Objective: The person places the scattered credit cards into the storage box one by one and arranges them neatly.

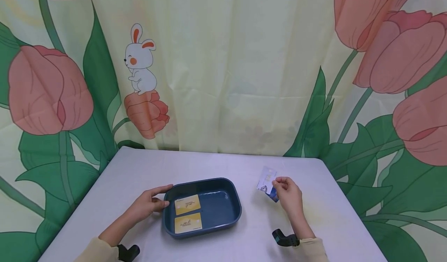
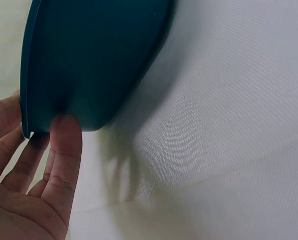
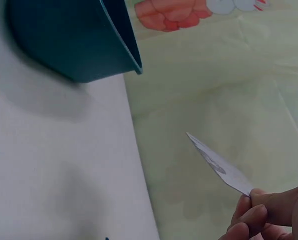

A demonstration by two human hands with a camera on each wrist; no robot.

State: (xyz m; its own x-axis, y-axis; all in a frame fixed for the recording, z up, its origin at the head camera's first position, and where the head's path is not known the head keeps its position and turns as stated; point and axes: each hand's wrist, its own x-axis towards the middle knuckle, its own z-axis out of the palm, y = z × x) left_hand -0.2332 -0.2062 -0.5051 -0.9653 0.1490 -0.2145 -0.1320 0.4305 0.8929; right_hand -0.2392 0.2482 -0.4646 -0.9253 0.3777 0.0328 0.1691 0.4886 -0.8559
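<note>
A dark blue rectangular tray (image 1: 223, 225) stands on the table, with two yellow cards, an upper one (image 1: 187, 204) and a lower one (image 1: 188, 223), lying side by side at its left end. My left hand (image 1: 144, 205) holds the tray's left end by the rim; from the left wrist, that hand (image 2: 34, 195) has fingers against the tray's outer wall (image 2: 84, 95). Right of the tray, above the table, my right hand (image 1: 289, 195) pinches a pale purple and blue card (image 1: 267, 181) between thumb and fingers. The right wrist view shows this card (image 3: 221, 167) nearly edge-on.
A white cloth covers the table (image 1: 209, 165). Behind it hangs a curtain (image 1: 258, 79) printed with tulips, a rabbit and a carrot. Each wrist wears a black camera mount, the right one (image 1: 285, 238) close above the cloth.
</note>
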